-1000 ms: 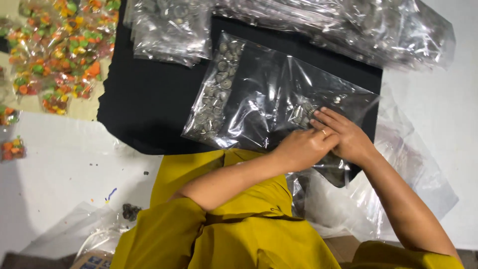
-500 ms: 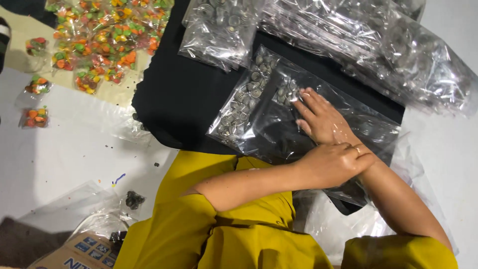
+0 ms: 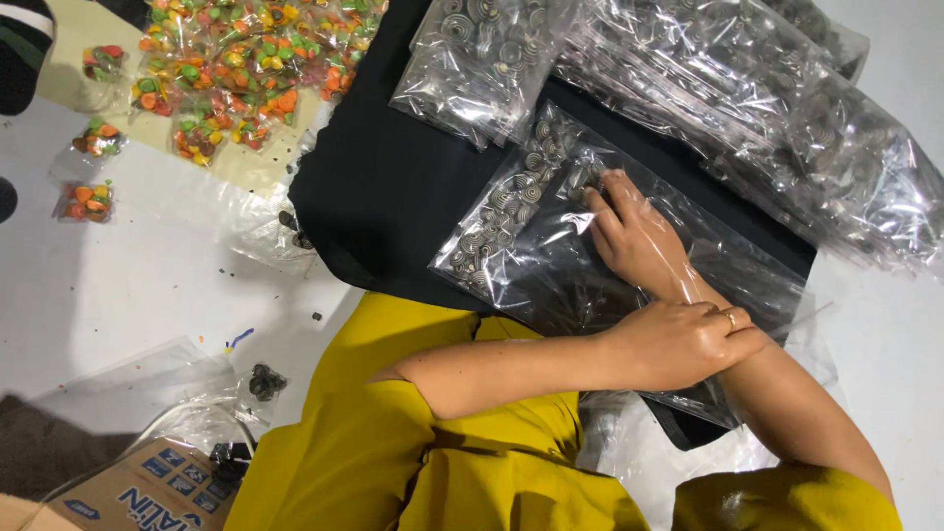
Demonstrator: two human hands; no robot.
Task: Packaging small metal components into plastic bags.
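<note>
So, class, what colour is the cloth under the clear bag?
Black: the cloth under the clear bag shows best in the head view.

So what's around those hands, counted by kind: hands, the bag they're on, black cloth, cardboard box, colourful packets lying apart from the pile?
Hands: 2, left hand and right hand
Clear bag of spiral pieces: 1
Black cloth: 1
Cardboard box: 1
Stray colourful packets: 3
Total: 8
</note>
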